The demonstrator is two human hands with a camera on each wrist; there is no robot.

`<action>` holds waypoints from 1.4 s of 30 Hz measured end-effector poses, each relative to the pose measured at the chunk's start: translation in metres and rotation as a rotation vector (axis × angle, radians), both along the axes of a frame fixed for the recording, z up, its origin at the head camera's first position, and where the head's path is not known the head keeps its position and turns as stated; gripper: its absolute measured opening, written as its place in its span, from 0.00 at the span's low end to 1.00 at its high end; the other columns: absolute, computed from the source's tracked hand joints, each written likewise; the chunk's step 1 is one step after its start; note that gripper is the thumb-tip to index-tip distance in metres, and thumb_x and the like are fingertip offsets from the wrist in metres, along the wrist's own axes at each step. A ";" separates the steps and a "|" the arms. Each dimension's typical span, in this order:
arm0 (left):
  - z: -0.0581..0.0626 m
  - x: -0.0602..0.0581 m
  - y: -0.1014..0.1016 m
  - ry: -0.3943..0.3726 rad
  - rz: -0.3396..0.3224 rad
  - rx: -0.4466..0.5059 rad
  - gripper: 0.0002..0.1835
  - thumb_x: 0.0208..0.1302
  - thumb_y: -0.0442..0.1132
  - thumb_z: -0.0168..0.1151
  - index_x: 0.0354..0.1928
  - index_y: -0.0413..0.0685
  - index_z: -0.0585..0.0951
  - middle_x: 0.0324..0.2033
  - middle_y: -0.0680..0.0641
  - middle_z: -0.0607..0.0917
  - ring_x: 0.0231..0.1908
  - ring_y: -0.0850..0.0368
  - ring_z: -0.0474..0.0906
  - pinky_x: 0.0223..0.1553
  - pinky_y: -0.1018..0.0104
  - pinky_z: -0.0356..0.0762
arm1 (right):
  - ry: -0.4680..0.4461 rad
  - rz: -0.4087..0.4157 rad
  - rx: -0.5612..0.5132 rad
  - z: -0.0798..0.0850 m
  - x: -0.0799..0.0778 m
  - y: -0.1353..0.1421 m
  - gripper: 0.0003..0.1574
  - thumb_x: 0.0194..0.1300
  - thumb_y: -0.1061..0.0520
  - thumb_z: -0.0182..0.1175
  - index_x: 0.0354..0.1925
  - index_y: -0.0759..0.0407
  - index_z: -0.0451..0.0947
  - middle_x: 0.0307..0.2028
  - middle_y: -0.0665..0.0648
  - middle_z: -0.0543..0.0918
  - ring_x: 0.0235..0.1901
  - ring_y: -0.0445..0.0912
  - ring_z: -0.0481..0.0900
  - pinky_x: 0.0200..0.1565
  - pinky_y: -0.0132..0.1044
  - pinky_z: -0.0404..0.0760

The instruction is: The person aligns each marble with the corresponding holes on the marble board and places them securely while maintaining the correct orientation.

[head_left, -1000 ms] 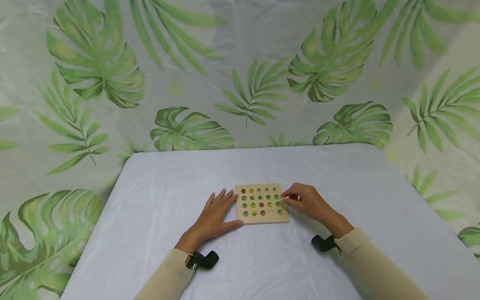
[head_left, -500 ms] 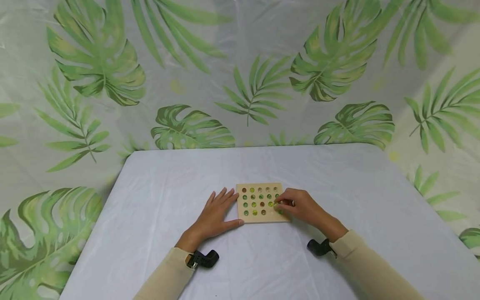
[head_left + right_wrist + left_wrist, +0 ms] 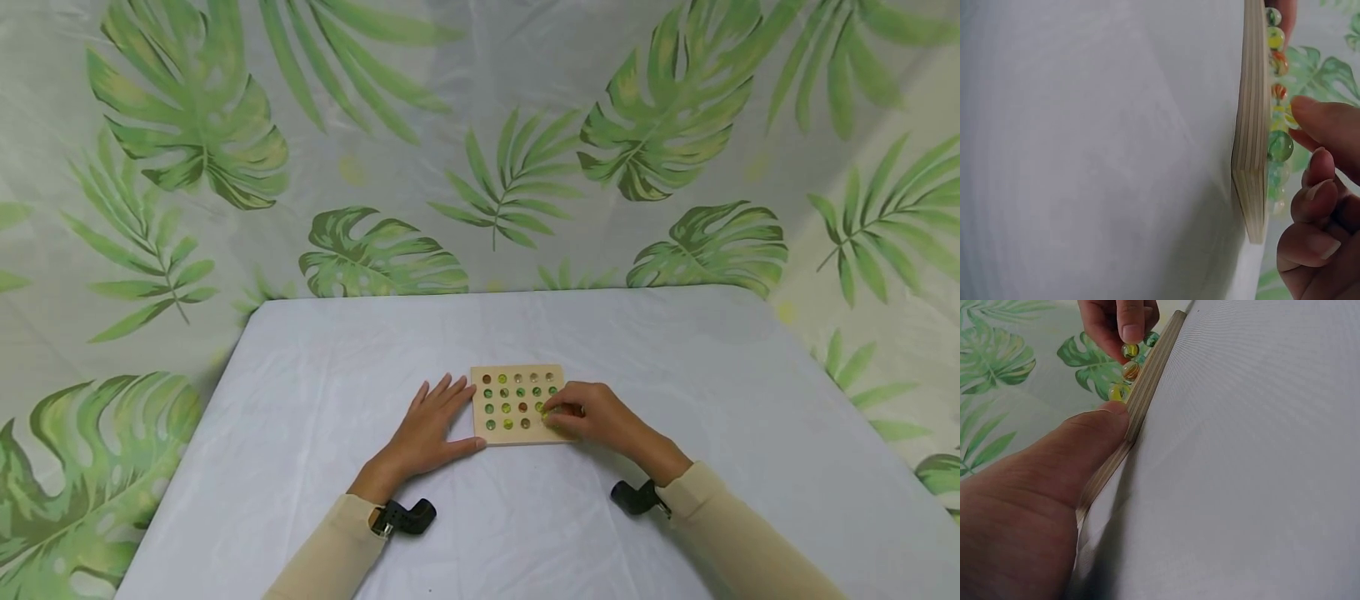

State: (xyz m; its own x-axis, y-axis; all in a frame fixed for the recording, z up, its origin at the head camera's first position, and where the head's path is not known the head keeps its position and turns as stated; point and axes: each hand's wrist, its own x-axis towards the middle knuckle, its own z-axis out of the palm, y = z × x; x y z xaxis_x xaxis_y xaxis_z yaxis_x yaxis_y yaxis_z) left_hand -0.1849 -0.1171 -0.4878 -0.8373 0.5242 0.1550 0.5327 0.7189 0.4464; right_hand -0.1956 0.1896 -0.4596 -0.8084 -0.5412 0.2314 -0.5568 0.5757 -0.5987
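A light wooden board [image 3: 517,437] with rows of glass marbles in its holes lies flat on the table. My left hand [image 3: 423,433] rests along its left side with fingers spread, fingertips and thumb touching the edge. Above the front row, toward its right end, my right hand [image 3: 600,417] pinches a yellow marble [image 3: 1130,350] between thumb and index finger. In the left wrist view an amber-brown marble [image 3: 1130,371] sits beside it. The right wrist view has a green marble [image 3: 1280,146] nearest the pinching fingers. The hole beneath the fingertips is hidden.
A white cloth [image 3: 360,350] covers the table. Behind it hangs a leaf-printed sheet [image 3: 405,167]. Black wrist cameras [image 3: 637,497] sit at both cuffs, close over the cloth.
My right hand has moved left and toward the near edge, from the board's right edge to the front row, carrying the yellow marble. My left hand stays in place.
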 end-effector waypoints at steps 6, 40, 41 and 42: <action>0.001 0.001 0.000 0.003 0.000 0.003 0.47 0.59 0.66 0.60 0.73 0.49 0.60 0.73 0.46 0.59 0.74 0.47 0.46 0.71 0.46 0.37 | -0.021 0.013 0.002 0.002 0.002 -0.003 0.09 0.58 0.56 0.70 0.39 0.54 0.86 0.25 0.42 0.76 0.24 0.36 0.70 0.26 0.29 0.72; 0.001 0.000 0.000 -0.011 0.002 -0.003 0.46 0.59 0.66 0.59 0.74 0.50 0.60 0.73 0.47 0.58 0.74 0.49 0.45 0.72 0.48 0.35 | -0.070 0.021 0.044 -0.001 0.000 -0.004 0.10 0.59 0.53 0.69 0.40 0.52 0.86 0.23 0.42 0.74 0.23 0.36 0.68 0.26 0.29 0.71; 0.001 0.000 0.000 -0.010 0.002 -0.003 0.46 0.59 0.67 0.59 0.74 0.50 0.60 0.73 0.47 0.58 0.74 0.49 0.45 0.72 0.48 0.35 | -0.070 0.021 0.043 -0.001 0.000 -0.004 0.10 0.59 0.53 0.69 0.40 0.52 0.86 0.23 0.42 0.74 0.23 0.36 0.68 0.25 0.29 0.71; 0.000 0.000 0.000 -0.010 0.002 -0.003 0.46 0.59 0.67 0.59 0.74 0.50 0.60 0.73 0.47 0.58 0.74 0.49 0.45 0.72 0.48 0.35 | -0.070 0.022 0.042 -0.001 0.000 -0.004 0.09 0.59 0.53 0.69 0.40 0.52 0.86 0.23 0.42 0.74 0.23 0.36 0.68 0.26 0.29 0.71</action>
State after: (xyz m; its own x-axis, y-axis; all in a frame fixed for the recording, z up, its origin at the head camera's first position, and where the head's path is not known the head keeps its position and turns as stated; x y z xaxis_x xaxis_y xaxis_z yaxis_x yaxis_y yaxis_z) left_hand -0.1851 -0.1174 -0.4876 -0.8400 0.5229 0.1451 0.5268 0.7216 0.4493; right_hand -0.1961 0.1857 -0.4609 -0.8099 -0.5667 0.1516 -0.5271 0.5896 -0.6119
